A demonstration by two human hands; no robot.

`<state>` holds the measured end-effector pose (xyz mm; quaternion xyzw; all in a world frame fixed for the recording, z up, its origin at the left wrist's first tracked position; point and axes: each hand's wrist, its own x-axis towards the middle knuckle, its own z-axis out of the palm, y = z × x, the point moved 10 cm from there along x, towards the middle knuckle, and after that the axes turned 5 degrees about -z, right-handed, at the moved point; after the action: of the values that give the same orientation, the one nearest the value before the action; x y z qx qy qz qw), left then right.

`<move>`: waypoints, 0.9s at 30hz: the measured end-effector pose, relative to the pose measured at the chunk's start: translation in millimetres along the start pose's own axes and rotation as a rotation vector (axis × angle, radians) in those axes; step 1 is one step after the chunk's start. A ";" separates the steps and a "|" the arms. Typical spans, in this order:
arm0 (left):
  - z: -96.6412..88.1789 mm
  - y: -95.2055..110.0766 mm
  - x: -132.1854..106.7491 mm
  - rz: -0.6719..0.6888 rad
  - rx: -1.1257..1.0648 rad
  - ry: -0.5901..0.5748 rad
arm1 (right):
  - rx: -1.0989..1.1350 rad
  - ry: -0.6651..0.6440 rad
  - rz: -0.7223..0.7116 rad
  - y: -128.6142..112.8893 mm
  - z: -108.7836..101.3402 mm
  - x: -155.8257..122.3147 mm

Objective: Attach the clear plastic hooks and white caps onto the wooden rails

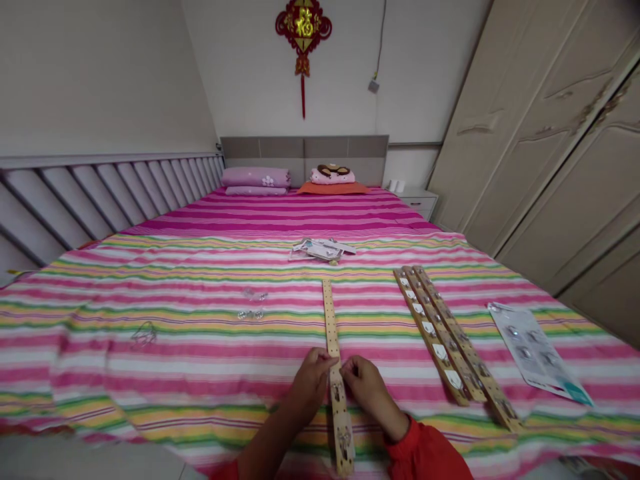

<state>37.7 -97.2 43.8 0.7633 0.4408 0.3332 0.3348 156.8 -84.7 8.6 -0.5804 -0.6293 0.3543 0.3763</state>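
Observation:
A long wooden strip (330,320) with rows of small holes lies lengthwise on the bed. Shiny metal hooks (343,437) sit on its near part. My left hand (309,383) is closed at the strip's left side, its fingertips reaching over the wood and gripping it. From the right, my right hand (367,381) pinches at the strip's edge, close to the left fingertips. Whatever is between the right fingers is too small or hidden to make out. Small clear pieces with metal parts (250,315) rest on the striped sheet, left of the strip.
Several similar wooden strips (440,320) with metal fittings lie side by side to the right. Beyond them is a blister pack (535,350). Further back sits a pile of opened packaging (323,249). A tangle of thin wire or plastic (144,333) lies at left.

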 end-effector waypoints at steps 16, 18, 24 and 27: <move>-7.0 -6.8 3.2 -0.103 -0.034 -0.026 | 0.728 -0.170 0.017 -37.5 -26.3 -24.8; -9.5 -2.3 -1.9 -0.126 -0.041 -0.025 | 0.891 -0.119 0.079 -27.7 -40.7 -32.8; 5.8 45.8 -18.4 -0.052 0.129 -0.209 | 1.214 -0.121 0.177 -8.1 -41.4 -45.6; 21.9 60.1 -21.7 -0.051 0.353 -0.374 | 1.381 -0.240 0.184 -23.1 -19.9 -35.8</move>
<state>74.0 -144.7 75.5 0.8470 0.4415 0.0957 0.2803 165.2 -122.0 35.9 -0.2167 -0.2462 0.7644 0.5551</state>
